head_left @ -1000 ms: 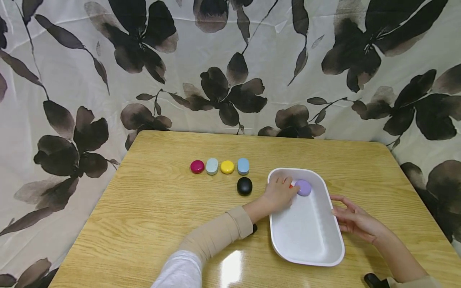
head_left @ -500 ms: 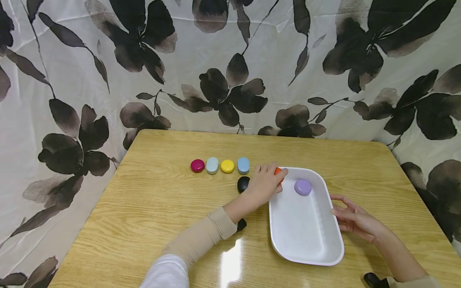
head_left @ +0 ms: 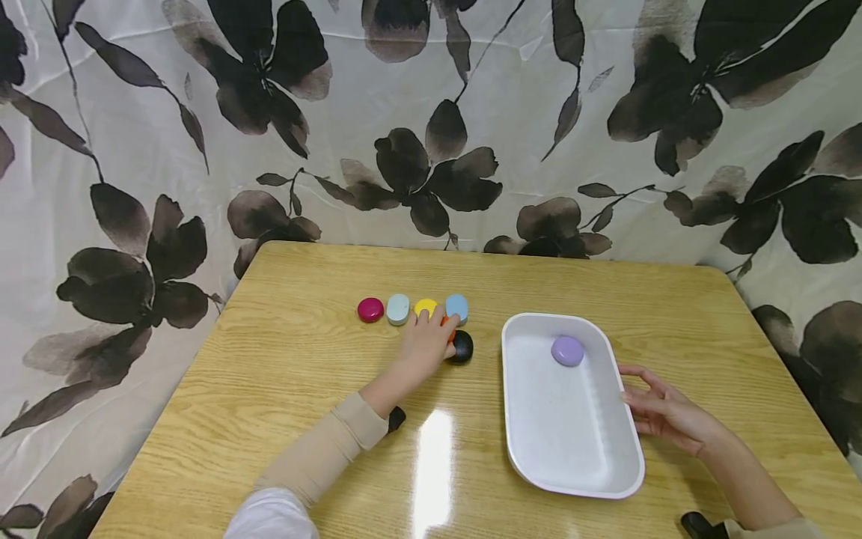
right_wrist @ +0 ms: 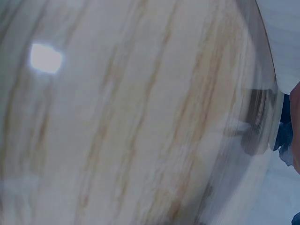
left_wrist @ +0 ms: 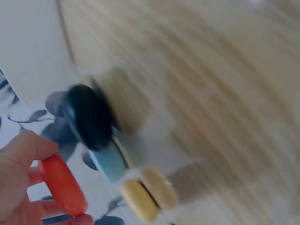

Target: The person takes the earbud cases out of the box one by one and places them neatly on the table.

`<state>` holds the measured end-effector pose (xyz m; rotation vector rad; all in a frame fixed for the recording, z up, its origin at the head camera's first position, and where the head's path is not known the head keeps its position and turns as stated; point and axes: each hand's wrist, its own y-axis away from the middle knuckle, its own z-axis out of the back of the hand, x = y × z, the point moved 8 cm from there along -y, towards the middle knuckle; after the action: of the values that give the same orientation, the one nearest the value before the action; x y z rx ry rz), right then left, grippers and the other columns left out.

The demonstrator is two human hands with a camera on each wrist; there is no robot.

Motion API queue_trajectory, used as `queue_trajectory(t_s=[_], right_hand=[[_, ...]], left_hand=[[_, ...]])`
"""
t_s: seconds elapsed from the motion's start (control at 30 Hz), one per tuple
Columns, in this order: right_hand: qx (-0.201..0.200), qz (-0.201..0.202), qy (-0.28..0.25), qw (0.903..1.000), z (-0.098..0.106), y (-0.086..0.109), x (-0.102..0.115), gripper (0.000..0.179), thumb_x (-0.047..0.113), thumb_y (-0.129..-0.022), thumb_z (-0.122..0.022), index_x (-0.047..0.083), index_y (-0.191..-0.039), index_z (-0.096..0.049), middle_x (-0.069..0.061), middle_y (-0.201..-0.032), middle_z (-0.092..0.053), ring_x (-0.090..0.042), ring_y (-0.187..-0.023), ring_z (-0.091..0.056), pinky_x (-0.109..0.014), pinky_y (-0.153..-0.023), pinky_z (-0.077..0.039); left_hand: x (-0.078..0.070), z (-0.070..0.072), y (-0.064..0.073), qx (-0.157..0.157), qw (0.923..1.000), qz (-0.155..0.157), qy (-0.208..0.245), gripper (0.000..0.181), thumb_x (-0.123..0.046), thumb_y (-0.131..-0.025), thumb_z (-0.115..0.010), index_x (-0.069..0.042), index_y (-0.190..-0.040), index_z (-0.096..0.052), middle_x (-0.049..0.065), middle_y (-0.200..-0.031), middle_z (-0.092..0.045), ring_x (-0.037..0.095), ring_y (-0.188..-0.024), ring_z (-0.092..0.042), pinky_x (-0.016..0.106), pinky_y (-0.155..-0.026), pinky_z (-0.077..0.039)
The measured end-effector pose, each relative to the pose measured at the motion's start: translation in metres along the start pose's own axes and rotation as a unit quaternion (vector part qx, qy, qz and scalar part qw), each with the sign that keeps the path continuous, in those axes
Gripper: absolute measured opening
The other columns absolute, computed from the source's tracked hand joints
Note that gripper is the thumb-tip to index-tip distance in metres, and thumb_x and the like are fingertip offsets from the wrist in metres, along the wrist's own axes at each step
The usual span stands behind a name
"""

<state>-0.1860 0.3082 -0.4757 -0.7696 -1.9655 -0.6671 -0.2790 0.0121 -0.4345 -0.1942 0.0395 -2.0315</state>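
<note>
My left hand [head_left: 417, 353] pinches a smooth orange-red oval piece [left_wrist: 63, 185] between thumb and fingers. It is over the row of pieces, close beside the glossy black rounded piece [head_left: 462, 347]. The left fingers partly cover the yellow round piece [head_left: 426, 305]; just past them is the blue oval piece [head_left: 457, 306]. My right hand [head_left: 667, 413] rests its fingers against the right wall of the white tray [head_left: 575, 449], thumb apart from them. Inside the tray, near its far end, lies a purple round piece [head_left: 568, 350]. Only a sliver of the right hand shows in the right wrist view.
A crimson round piece [head_left: 370, 310] and a pale green oval piece [head_left: 398, 309] continue the row to the left. Everything stands on a wooden table [head_left: 269, 359]. Behind its far edge hangs a floral curtain [head_left: 350, 75].
My left hand has lifted the orange-red piece out of the tray and carried it left, over to the row beside the black piece. The right hand stays at the tray wall.
</note>
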Motion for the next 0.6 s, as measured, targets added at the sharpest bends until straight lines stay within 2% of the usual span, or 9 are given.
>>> queue_trajectory(t_s=[0.07,0.17,0.4,0.6], right_hand=[[0.001,0.003,0.002,1.0,0.0,0.001,0.0,0.045,-0.003,-0.097,-0.027,0.024,-0.131,-0.038,-0.004,-0.118,-0.059,-0.019,-0.106,-0.058,-0.039,-0.084,-0.048],[0.007,0.006,-0.002,1.0,0.001,0.001,-0.001,0.045,-0.003,-0.097,-0.027,0.024,-0.131,-0.037,-0.004,-0.118,-0.059,-0.019,-0.106,-0.058,-0.039,-0.084,-0.048],[0.013,0.008,-0.008,0.9998,0.001,0.001,-0.003,0.046,-0.004,-0.097,-0.025,0.024,-0.131,-0.037,-0.004,-0.119,-0.058,-0.02,-0.107,-0.058,-0.039,-0.084,-0.048],[0.008,0.008,-0.002,0.9999,0.003,0.003,-0.004,0.046,-0.004,-0.097,-0.026,0.024,-0.13,-0.038,-0.004,-0.118,-0.059,-0.019,-0.106,-0.058,-0.039,-0.083,-0.049]], left_hand=[[0.006,-0.008,0.002,0.031,0.9995,0.006,-0.01,0.05,-0.046,-0.085,-0.056,-0.024,-0.128,-0.043,0.004,-0.119,-0.044,0.022,-0.092,-0.047,0.033,-0.079,-0.036],[0.012,-0.017,0.004,0.053,0.9985,0.008,-0.01,0.05,-0.044,-0.085,-0.057,-0.023,-0.128,-0.043,0.003,-0.115,-0.043,0.021,-0.088,-0.047,0.029,-0.072,-0.035],[0.014,-0.03,0.007,0.084,0.9964,0.008,-0.001,0.05,-0.043,-0.086,-0.058,-0.022,-0.128,-0.041,0.003,-0.118,-0.044,0.022,-0.092,-0.047,0.028,-0.071,-0.034],[0.013,-0.035,0.008,0.095,0.9954,0.008,-0.009,0.055,-0.043,-0.085,-0.059,-0.023,-0.134,-0.041,0.002,-0.121,-0.046,0.023,-0.095,-0.047,0.029,-0.073,-0.035]])
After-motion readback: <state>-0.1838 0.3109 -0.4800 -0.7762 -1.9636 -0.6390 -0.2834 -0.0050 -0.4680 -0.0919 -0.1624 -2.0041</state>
